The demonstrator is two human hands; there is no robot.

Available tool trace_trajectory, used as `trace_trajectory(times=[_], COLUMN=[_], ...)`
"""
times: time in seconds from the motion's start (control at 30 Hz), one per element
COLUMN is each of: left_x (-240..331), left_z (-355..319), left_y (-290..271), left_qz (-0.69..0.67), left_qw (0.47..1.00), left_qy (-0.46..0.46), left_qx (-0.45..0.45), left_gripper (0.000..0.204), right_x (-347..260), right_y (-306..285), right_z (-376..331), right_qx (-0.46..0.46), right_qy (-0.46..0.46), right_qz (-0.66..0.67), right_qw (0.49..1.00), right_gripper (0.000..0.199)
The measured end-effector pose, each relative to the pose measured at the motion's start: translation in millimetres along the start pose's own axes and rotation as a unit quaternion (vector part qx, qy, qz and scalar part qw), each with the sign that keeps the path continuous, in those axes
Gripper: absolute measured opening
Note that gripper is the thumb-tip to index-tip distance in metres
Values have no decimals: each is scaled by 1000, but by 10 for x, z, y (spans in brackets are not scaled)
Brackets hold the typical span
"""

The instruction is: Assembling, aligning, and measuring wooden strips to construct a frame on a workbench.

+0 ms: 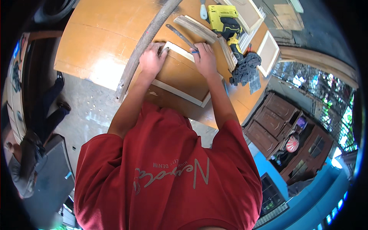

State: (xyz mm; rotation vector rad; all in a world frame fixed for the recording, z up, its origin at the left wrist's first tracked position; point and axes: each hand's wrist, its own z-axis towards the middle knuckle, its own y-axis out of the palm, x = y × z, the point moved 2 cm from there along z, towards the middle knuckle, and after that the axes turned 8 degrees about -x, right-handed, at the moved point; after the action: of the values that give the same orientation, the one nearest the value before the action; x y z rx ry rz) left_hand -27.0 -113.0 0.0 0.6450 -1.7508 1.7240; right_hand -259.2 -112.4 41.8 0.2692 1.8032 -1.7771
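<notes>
A light wooden rectangular frame [176,92] lies on the orange-brown tabletop [96,42] in front of me. At its far left corner, my left hand [152,60] has its fingers curled down and its thumb along the rail. My right hand [205,61] is closed at the far rail, near the right corner. A blue bit shows under its thumb, and a narrow dark metal strip [179,34] runs from these fingers toward the far left. The strip's exact kind is unclear. My right forearm covers part of the frame's right side.
A long rough wooden pole [143,44] crosses the table left of the frame. Beyond my right hand lie wood strips [195,28], a yellow-black power tool [222,19], a dark cloth [246,68] and another frame [268,53]. A person [28,161] is at the far left.
</notes>
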Motion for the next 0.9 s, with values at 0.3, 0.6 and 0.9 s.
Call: trace_trajectory(times=[0.3, 0.6, 0.9], left_x=[7, 0, -11], left_z=[-113, -118, -117], left_y=[36, 99, 113], left_qz=[-43, -34, -11], left_qw=[998, 999, 999], left_qy=[7, -9, -8], left_qx=[-45, -35, -34], left_gripper=[27, 26, 28], right_x=[364, 283, 237], right_y=[75, 148, 177], right_z=[80, -49, -131], right_qx=[-67, -56, -41], right_qy=[-17, 1, 9], right_qz=[-15, -4, 6], right_qw=[998, 998, 999], right_gripper=[21, 22, 21])
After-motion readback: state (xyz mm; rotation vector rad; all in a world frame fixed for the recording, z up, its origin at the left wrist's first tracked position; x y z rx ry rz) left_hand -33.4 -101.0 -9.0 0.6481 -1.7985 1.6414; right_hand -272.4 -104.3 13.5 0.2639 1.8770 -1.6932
